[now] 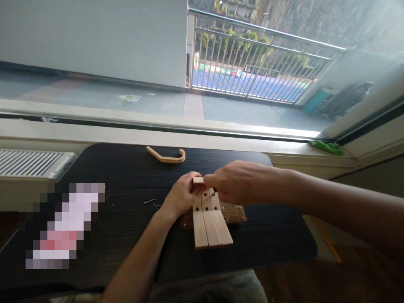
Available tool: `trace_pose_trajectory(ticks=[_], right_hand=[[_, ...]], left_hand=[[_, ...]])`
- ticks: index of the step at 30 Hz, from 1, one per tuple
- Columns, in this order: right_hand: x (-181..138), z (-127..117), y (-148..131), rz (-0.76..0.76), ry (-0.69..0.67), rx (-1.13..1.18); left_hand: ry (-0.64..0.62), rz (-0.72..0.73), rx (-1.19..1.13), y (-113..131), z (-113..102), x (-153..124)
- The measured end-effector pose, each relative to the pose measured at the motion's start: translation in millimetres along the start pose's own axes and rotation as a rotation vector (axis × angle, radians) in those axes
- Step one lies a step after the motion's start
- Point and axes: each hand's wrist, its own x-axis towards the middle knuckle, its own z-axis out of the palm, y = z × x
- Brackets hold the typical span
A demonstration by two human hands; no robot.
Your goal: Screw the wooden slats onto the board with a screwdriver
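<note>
Three pale wooden slats (211, 225) with drilled holes lie side by side in the middle of a black table (126, 176), their far ends raised. My left hand (181, 197) is closed on the slats' far left end, next to a small wooden block (198, 181). From the right, my right hand (240, 183) reaches over and pinches at the block and the slats' far end. A brown perforated board (235, 212) lies under the slats.
A curved wooden hook piece (166, 157) lies at the table's far edge. Small screws or nails (151, 202) rest left of my left hand. A blurred-out patch (65, 225) covers the table's left. A radiator (31, 163) and the window sill stand beyond.
</note>
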Motion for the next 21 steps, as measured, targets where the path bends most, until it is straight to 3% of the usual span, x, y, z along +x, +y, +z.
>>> trace_pose_trajectory(ticks=[16, 21], right_hand=[[-1.9, -3.0, -0.4, 0.039, 0.023, 0.076], [-2.1, -6.7, -1.1, 0.054, -0.054, 0.139]], left_hand=[[0.007, -0.009, -0.004, 0.6, -0.1, -0.6], [-0.002, -0.002, -0.008, 1.6, -0.5, -0.7]])
